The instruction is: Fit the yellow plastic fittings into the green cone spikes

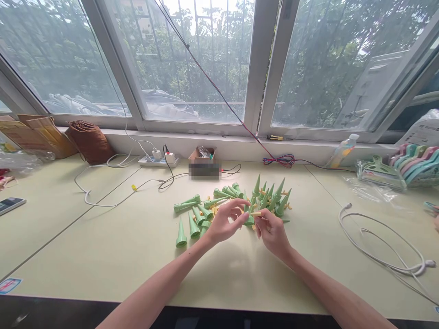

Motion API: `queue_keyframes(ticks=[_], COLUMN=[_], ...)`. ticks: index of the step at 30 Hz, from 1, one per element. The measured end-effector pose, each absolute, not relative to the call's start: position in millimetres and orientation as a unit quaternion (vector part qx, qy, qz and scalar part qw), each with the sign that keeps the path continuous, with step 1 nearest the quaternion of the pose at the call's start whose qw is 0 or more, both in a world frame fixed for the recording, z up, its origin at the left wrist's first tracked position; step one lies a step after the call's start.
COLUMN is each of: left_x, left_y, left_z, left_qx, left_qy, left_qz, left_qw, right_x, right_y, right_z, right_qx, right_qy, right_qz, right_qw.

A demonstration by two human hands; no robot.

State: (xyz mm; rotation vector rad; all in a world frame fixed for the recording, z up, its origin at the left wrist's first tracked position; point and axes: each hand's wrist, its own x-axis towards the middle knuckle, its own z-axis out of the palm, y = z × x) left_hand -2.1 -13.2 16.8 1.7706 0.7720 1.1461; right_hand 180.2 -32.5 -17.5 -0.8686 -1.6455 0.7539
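Note:
Over the middle of the table, my right hand [272, 230] pinches a small pale yellow plastic piece [256, 214] between thumb and fingertips. My left hand [227, 220] is just to its left, fingers curved, thumb and index finger apart. Its thumb tip comes close to the yellow piece; whether they touch I cannot tell. A green ring-shaped base [248, 221] shows between the hands, partly covered by fingers. Left of my left hand lie several hollow green plastic cones [194, 226], some upright, some on their sides. Behind my right hand stands a cluster of green spikes [276, 194] with yellow parts attached.
A power strip [158, 161], a small open box [202, 155] and a coiled red-and-black wire [279, 160] lie along the window sill. At left are a brown pouch [89, 141] and a phone [12, 205]. A white cable [380, 262], bottle [343, 151] and packaged green brush [380, 171] lie right.

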Motion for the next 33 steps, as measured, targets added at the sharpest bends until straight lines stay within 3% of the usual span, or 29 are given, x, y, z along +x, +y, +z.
queue_keyframes(ticks=[33], left_x=[1.0], left_y=[-14.4], left_z=[5.6], left_qx=[0.793], left_qy=[0.282], left_qz=[0.478], left_qw=[0.252], right_x=[181.2], right_y=[-31.8], right_z=[-18.4], right_qx=[-0.380], right_qy=[-0.696], right_qz=[0.284], right_qw=[0.539])
